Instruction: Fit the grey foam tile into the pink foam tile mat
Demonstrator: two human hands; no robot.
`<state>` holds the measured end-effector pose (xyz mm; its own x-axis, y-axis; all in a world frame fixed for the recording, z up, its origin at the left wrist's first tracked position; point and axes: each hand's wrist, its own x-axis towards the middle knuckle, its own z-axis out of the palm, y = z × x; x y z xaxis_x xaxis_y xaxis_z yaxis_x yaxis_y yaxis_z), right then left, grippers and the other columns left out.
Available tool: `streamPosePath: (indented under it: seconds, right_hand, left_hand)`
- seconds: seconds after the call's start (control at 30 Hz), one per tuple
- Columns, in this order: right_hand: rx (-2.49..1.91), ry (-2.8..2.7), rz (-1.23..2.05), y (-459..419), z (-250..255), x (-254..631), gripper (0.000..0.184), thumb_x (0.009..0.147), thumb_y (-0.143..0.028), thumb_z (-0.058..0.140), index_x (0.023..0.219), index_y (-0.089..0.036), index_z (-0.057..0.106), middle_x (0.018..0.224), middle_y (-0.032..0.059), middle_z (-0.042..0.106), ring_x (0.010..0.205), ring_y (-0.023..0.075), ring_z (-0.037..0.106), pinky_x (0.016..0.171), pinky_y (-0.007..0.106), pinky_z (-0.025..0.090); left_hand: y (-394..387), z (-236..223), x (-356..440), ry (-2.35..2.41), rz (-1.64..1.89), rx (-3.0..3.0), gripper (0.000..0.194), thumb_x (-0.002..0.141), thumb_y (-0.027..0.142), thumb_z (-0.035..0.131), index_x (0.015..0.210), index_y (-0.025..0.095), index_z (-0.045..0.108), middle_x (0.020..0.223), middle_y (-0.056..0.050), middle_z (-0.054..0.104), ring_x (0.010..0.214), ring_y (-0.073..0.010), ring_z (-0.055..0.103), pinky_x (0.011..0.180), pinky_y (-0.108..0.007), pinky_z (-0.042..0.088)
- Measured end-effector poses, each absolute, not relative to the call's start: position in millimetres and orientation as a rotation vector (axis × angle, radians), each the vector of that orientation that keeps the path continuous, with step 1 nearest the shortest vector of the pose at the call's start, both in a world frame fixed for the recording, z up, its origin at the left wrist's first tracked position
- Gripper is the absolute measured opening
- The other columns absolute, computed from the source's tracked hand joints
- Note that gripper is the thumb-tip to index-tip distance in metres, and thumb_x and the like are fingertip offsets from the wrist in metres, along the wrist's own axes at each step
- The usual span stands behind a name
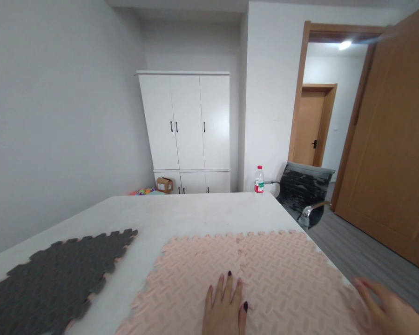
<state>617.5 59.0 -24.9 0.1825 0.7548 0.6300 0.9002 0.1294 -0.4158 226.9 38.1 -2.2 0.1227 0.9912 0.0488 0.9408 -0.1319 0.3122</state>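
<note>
Two pale pink foam mat tiles [279, 274] with toothed edges lie side by side on the white table, meeting at a seam near the middle. My left hand [225, 307] rests palm down on the left tile beside that seam, its fingers spread. At the right edge of the pink tiles is my right hand [391, 307], slightly blurred, with its fingers stretched out and apart. Whether it touches the tile's edge I cannot tell. A dark grey foam mat tile [63, 274] with pinkish edging lies apart on the left.
On the white table [195, 211], a plastic bottle [259, 181] with a red cap stands at the far right corner. A black chair [302, 190] is beyond the right edge. Behind are a cardboard box [165, 185], a white cabinet [188, 121] and an open wooden door [391, 139].
</note>
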Motion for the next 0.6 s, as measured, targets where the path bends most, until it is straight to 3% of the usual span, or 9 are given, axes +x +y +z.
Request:
streamPosePath:
  seconds: [0.1,0.2,0.37,0.47,0.6]
  right_hand:
    - [-1.699,-1.956,0.014,99,17,543,0.05,0.087,-0.052,0.035,0.114,-0.021,0.063,0.121,0.0081,0.06,0.11,0.0242,0.057,0.1,0.041,0.04]
    - [-1.451,-2.363,0.182,131,41,457,0.051,0.089,-0.046,0.032,0.129,-0.02,0.051,0.141,0.0084,0.042,0.127,0.0208,0.042,0.107,0.037,0.032]
    - [-1.42,-2.63,0.172,154,26,382,0.054,0.091,-0.042,0.029,0.142,-0.026,0.032,0.149,0.0108,0.025,0.136,0.0281,0.025,0.105,0.051,0.027]
    - [-1.482,-2.632,0.211,156,13,376,0.053,0.091,-0.047,0.025,0.142,-0.03,0.03,0.151,0.0099,0.022,0.137,0.0306,0.019,0.105,0.058,0.02]
    - [-1.487,-2.654,0.207,162,17,377,0.053,0.089,-0.049,0.032,0.138,-0.03,0.037,0.149,0.011,0.025,0.137,0.0311,0.02,0.104,0.058,0.022]
  left_hand:
    - [36,-1,228,1.925,0.373,2.183,0.049,0.086,0.047,0.036,0.133,0.033,0.04,0.145,-0.002,0.031,0.135,-0.0286,0.028,0.11,-0.056,0.024]
    - [36,-6,229,1.9,0.402,2.216,0.05,0.085,0.047,0.038,0.134,0.032,0.04,0.145,-0.003,0.031,0.135,-0.03,0.028,0.108,-0.058,0.026]
    - [44,-32,232,2.064,0.48,2.283,0.051,0.08,0.035,0.048,0.13,0.032,0.045,0.142,-0.004,0.037,0.131,-0.0324,0.035,0.106,-0.059,0.031]
    - [51,-45,233,2.1,0.468,2.279,0.055,0.076,0.031,0.052,0.13,0.033,0.045,0.141,-0.004,0.038,0.13,-0.0329,0.037,0.105,-0.059,0.033]
    - [54,-51,234,2.108,0.436,2.256,0.059,0.074,0.037,0.057,0.131,0.034,0.043,0.141,-0.005,0.037,0.131,-0.0334,0.034,0.107,-0.06,0.029]
